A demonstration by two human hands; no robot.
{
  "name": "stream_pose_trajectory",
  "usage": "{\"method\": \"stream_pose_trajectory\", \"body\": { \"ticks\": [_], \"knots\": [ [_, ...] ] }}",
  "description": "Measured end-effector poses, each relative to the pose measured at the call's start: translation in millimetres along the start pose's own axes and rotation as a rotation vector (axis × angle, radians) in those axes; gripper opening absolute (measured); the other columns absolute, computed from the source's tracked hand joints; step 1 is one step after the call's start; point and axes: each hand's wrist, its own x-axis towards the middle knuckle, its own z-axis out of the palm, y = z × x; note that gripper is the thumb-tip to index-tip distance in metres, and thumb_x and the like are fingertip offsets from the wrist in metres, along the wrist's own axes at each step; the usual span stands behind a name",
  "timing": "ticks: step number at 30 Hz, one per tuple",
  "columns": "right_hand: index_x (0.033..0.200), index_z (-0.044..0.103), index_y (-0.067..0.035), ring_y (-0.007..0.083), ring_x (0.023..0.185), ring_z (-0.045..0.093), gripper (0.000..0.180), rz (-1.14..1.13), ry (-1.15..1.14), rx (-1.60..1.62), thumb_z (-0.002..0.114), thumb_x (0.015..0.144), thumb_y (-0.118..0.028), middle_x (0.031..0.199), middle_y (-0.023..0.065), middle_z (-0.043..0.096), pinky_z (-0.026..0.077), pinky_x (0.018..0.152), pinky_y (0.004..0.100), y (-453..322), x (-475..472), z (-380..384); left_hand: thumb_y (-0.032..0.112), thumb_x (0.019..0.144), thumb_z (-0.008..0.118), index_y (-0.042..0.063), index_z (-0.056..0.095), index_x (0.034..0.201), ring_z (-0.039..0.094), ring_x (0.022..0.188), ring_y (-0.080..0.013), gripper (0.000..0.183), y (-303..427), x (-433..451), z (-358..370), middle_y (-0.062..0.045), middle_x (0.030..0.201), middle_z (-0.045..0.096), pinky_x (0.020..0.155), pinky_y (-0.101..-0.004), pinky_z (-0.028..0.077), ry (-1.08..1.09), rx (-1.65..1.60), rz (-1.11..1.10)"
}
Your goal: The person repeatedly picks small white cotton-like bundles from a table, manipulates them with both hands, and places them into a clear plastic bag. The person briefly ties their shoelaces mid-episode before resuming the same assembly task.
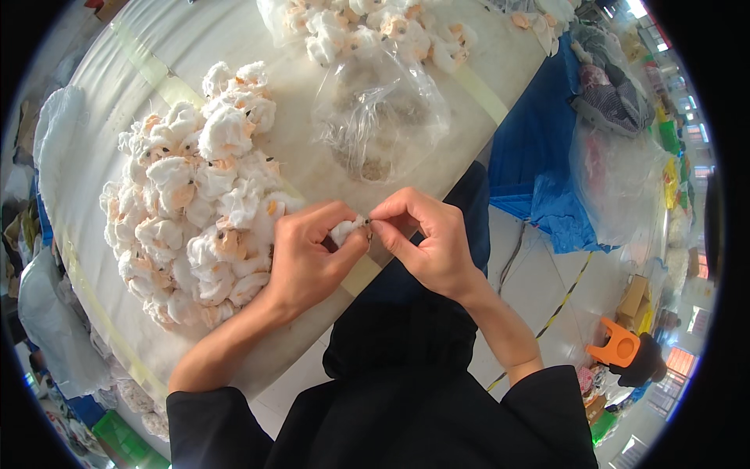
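My left hand (316, 252) holds a small white fluffy piece (344, 231) between thumb and fingers, above the table's near edge. My right hand (425, 240) meets it from the right, its thumb and index fingertip pinched at a tiny dark bit at the piece's end; whether the bit is part of the piece I cannot tell. Left of my left hand lies a large heap of white and peach fluffy pieces (193, 217), several with small dark dots like eyes. Beyond my hands a clear plastic bag (381, 117) lies on the table, with pale beige material in or under it.
The table (304, 99) has a pale cover with strips of tape. More fluffy pieces (398, 29) lie at its far side. At the right stand a blue plastic crate (521, 135) and a bulging clear bag (615, 176). An orange stool (618, 346) is on the tiled floor.
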Motion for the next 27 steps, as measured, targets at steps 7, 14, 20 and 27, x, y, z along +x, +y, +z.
{"method": "stream_pose_trajectory", "body": {
  "ticks": [7, 14, 20, 27],
  "knots": [
    [0.099, 0.065, 0.001, 0.0118, 0.079, 0.069, 0.006, 0.019, -0.12, -0.046, 0.07, 0.096, 0.003, 0.089, 0.0062, 0.07, 0.055, 0.072, 0.027, -4.5, 11.5, -5.3, 0.003, 0.087, 0.074, -0.004, 0.069, 0.092, 0.054, 0.062, -0.0035, 0.01, -3.3, -0.3, 0.9, -0.003, 0.073, 0.062, 0.049, -0.0239, 0.041, 0.013, -0.013, 0.045],
    [0.098, 0.064, 0.0, 0.0139, 0.078, 0.067, 0.008, -0.019, -0.155, -0.032, 0.069, 0.095, 0.006, 0.088, 0.0075, 0.068, 0.054, 0.071, 0.0286, -0.9, 11.0, -9.5, 0.002, 0.086, 0.074, -0.003, 0.071, 0.092, 0.058, 0.06, -0.0089, 0.008, -2.4, -2.3, 2.5, -0.007, 0.076, 0.065, 0.051, -0.0262, 0.047, -0.012, 0.018, 0.047],
    [0.096, 0.061, 0.0, 0.0277, 0.076, 0.064, 0.014, -0.142, -0.156, -0.132, 0.071, 0.09, 0.009, 0.086, 0.0124, 0.064, 0.052, 0.068, 0.0365, -0.3, 10.7, -7.6, 0.001, 0.084, 0.073, -0.002, 0.072, 0.092, 0.059, 0.059, -0.0108, 0.008, -5.2, -2.4, 3.9, -0.008, 0.076, 0.065, 0.049, -0.0269, 0.047, -0.02, 0.08, 0.137],
    [0.094, 0.061, -0.001, 0.0309, 0.078, 0.064, 0.017, -0.239, -0.137, -0.181, 0.074, 0.087, 0.009, 0.086, 0.0121, 0.063, 0.052, 0.068, 0.0381, 2.5, 11.1, -6.9, -0.002, 0.083, 0.073, -0.001, 0.073, 0.094, 0.059, 0.058, -0.0102, 0.01, -6.7, -2.8, 3.5, -0.008, 0.076, 0.065, 0.048, -0.0267, 0.047, -0.025, 0.119, 0.179]
  ]
}}
